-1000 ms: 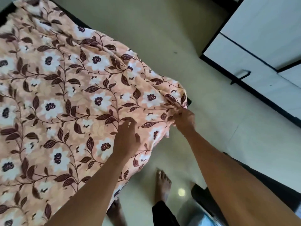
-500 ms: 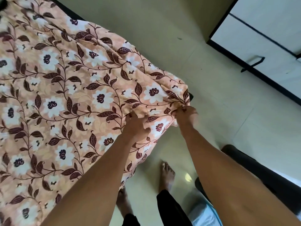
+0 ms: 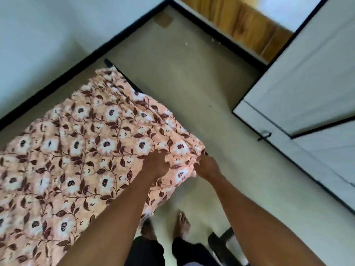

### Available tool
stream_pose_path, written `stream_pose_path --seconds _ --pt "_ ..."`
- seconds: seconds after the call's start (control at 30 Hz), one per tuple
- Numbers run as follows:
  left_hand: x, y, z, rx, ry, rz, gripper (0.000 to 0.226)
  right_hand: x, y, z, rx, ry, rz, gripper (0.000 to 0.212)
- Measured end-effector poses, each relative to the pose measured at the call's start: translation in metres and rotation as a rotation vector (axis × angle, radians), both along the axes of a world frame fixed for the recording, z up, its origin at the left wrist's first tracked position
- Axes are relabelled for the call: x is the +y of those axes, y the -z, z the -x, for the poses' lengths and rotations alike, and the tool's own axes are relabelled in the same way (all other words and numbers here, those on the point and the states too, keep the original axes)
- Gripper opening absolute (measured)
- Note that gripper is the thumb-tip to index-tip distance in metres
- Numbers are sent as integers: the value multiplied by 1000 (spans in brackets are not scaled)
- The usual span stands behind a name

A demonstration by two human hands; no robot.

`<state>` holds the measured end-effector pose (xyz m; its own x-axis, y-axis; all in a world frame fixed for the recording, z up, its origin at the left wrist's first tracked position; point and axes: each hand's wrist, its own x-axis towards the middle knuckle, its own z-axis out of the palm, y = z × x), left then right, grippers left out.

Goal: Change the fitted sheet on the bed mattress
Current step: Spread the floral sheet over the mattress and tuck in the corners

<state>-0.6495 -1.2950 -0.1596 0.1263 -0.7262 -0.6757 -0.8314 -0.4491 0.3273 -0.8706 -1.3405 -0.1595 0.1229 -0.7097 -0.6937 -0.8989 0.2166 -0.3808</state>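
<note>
The peach cotton fitted sheet (image 3: 86, 150), patterned with white flowers and brown leaves, lies spread over the dark mattress (image 3: 109, 63), its length running off lower left; the left hand (image 3: 156, 166) bunches cloth beside the near corner; the right hand (image 3: 207, 167) pinches that corner's edge; the hands are near but apart.

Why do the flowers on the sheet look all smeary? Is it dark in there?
Head view: motion blur smears the flowers on the sheet, most at the left edge, and the cupboard edges; the left hand and right hand look slightly sharper; the light is soft and even, not dark.
</note>
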Motion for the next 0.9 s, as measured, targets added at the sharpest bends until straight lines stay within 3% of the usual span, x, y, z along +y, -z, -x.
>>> stream_pose_path --seconds 0.1,0.23,0.5,0.7,0.9 --pt "-6 -67 1 -14 -24 45 59 -24 -44 -12 -15 -109 57 37" --pt "-22 -98 -16 -28 -72 98 62 -61 -84 -47 -18 -290 143 34" --pt "-89 -103 -56 -24 -204 106 56 -143 -123 -100 30 -608 195 31" --pt "-133 -111 -65 -53 -243 170 46 -212 -123 -120 31 -651 177 36" --pt "-185 -123 -74 -110 -386 258 51 -293 -124 -153 19 -883 180 41"
